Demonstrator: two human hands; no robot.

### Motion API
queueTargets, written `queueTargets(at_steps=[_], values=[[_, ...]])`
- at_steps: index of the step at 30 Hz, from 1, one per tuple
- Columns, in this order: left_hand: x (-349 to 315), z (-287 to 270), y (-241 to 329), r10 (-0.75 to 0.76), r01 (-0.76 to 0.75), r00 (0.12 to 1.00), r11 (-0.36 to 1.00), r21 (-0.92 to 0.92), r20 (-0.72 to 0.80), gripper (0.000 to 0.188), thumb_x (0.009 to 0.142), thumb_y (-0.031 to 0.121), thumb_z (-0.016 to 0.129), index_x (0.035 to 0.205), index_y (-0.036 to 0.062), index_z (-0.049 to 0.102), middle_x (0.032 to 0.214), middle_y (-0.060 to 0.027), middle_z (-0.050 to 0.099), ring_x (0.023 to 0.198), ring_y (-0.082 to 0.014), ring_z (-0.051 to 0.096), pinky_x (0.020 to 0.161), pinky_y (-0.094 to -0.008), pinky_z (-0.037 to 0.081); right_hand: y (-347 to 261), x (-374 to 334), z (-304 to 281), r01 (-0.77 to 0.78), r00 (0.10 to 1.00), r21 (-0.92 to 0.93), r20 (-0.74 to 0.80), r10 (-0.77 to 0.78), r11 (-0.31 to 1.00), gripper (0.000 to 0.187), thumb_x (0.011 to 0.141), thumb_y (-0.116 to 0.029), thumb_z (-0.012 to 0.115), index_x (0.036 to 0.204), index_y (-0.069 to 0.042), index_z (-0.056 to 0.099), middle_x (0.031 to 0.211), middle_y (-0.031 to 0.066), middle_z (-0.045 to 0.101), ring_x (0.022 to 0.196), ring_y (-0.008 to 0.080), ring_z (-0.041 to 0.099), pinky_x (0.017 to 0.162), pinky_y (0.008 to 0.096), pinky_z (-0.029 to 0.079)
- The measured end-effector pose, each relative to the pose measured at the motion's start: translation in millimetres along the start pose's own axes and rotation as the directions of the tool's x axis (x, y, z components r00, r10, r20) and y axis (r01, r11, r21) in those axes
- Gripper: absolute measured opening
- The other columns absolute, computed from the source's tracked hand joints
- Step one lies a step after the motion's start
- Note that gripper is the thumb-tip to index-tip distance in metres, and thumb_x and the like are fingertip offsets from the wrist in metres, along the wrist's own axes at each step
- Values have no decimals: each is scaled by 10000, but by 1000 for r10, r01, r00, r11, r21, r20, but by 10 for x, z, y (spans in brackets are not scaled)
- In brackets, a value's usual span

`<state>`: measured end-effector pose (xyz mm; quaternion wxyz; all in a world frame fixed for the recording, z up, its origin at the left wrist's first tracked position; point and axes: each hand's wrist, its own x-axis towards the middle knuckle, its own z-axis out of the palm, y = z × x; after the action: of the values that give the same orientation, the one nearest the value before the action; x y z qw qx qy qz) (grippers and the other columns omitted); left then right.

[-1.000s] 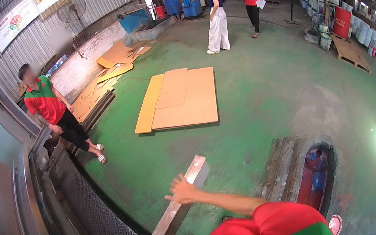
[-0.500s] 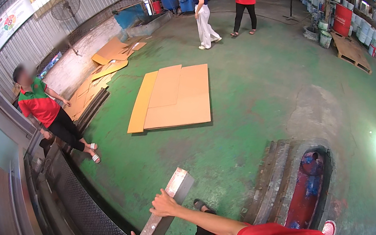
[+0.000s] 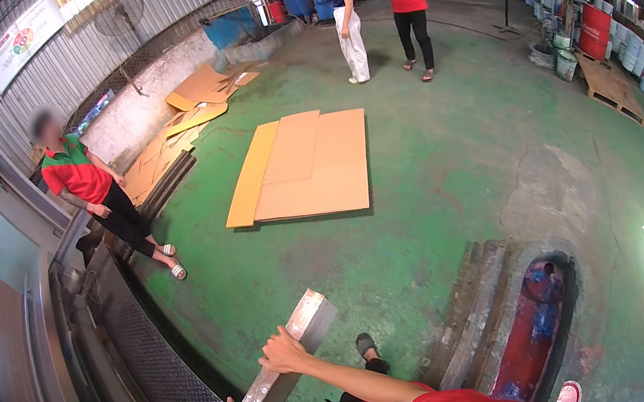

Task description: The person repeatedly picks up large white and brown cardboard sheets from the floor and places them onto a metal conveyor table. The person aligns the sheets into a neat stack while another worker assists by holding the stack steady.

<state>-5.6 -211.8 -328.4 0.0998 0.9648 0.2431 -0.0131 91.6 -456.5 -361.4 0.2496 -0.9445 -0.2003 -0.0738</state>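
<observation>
Single head-worn fisheye is looking obliquely downward from above, taking in green floor (image 3: pixel 448 162) from near to far.

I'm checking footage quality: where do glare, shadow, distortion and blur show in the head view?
Head view, right: whitish glare on the green floor; head view, centre: dark shadow beside the cardboard sheets; head view, lower left: tread plate seemingly bowed by the lens; head view, left: a person with blurred head; head view, bottom: metal beam fairly sharp.
</observation>
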Motion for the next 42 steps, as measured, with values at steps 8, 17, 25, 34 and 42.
queueTargets(at_steps=[8,17,25,34,42], values=[[139,213,-88,21,-34,975,998,-59,-219,545,925,529,576,864,13,740,819,-215,714,828,-438,679,739,-540,498,-1,16,61,-19,999,-46,34,20,999,494,873,-436,546,682,-21,735,616,161,640,729,294,648,873,440,401],[134,218,-96,-1,-17,977,996,-83,-214,515,909,526,602,942,41,770,852,-214,725,824,-429,685,749,-529,507,10,35,94,-22,999,-65,33,24,998,506,881,-458,542,720,-27,752,647,169,660,753,295,667,881,437,410],[163,247,-156,-19,-13,973,991,-134,-232,490,906,510,611,907,47,771,847,-223,721,845,-429,679,773,-530,500,-9,37,69,-14,999,-78,41,17,997,515,884,-461,541,718,-20,748,652,171,659,758,298,666,899,442,400],[187,263,-186,-14,-12,979,992,-126,-203,496,897,499,635,909,19,759,859,-182,734,835,-398,698,751,-493,508,0,22,53,-10,1000,-68,21,12,998,518,882,-466,551,714,-16,745,662,175,664,776,307,668,918,447,402],[191,259,-196,-8,-19,982,990,-138,-188,491,902,497,629,934,26,765,862,-179,736,849,-395,699,771,-489,515,4,19,25,-15,999,-56,49,17,998,530,886,-468,539,721,-9,748,665,179,664,800,309,667,930,454,407]])
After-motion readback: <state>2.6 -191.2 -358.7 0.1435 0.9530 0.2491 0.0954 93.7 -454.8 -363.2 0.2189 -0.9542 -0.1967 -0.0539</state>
